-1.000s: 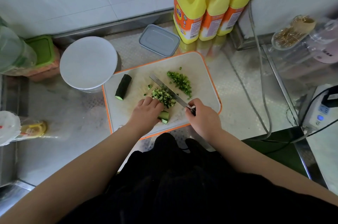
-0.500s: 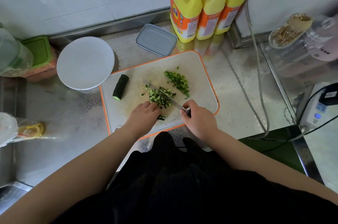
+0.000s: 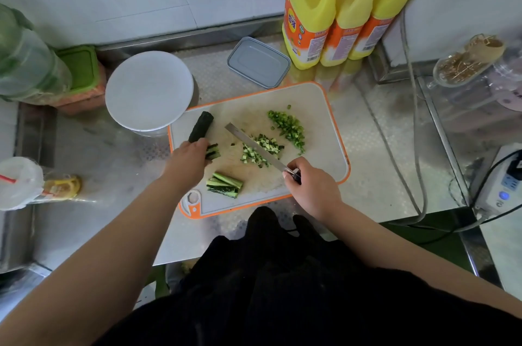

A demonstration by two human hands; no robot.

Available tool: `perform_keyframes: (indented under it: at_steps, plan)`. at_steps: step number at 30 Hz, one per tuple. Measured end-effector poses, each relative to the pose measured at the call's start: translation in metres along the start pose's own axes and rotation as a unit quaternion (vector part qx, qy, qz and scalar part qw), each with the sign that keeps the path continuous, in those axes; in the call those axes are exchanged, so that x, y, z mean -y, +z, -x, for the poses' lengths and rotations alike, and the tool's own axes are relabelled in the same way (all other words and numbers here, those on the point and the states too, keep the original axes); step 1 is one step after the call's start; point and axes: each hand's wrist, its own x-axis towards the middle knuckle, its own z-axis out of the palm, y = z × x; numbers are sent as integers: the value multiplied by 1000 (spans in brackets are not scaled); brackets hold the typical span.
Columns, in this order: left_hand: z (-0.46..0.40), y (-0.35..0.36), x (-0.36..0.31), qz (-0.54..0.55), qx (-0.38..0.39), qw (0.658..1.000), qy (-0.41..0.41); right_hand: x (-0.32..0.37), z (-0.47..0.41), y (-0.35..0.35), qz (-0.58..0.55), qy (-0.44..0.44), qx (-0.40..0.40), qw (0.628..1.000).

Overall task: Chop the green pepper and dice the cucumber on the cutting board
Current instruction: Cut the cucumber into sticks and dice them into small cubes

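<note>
Left grip (image 3: 188,158) holds cucumber strips (image 3: 212,151) beside cucumber piece (image 3: 200,127).

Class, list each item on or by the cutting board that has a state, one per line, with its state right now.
Cucumber piece: uncut, left hand on its near end.
Cucumber strips: cut lengthwise, not diced.
Diced cucumber: piled mid-board.
Chopped green pepper: piled apart.
Knife: held by right hand.
Grey container: lidded.
</note>
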Motion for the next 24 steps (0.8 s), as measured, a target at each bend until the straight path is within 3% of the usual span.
perform_keyframes:
  at_steps: [2, 5, 8, 10, 11, 13, 15, 24]
  plan:
    - [-1, 1, 8, 13, 24, 999, 21, 2, 0, 1, 2, -11, 15, 1000]
    - [1, 3, 12, 6, -4, 1000, 18, 5, 2, 2, 9, -22, 27, 999]
    - [14, 10, 8, -29, -134, 989, 49, 6, 3, 3, 8, -19, 31, 999]
    - [24, 19, 5, -2, -228, 964, 136, 6, 2, 3, 8, -12, 32, 999]
    - [29, 24, 4, 0, -230, 952, 203, 5, 2, 3, 10, -11, 31, 999]
    - [37, 38, 8, -39, -153, 934, 319, 5, 1, 4, 16, -11, 30, 999]
    - [41, 48, 15, -72, -74, 926, 362, 6, 1, 5, 17, -13, 33, 999]
    - [29, 35, 5, -81, -39, 932, 350, 4, 3, 8, 27, -17, 46, 998]
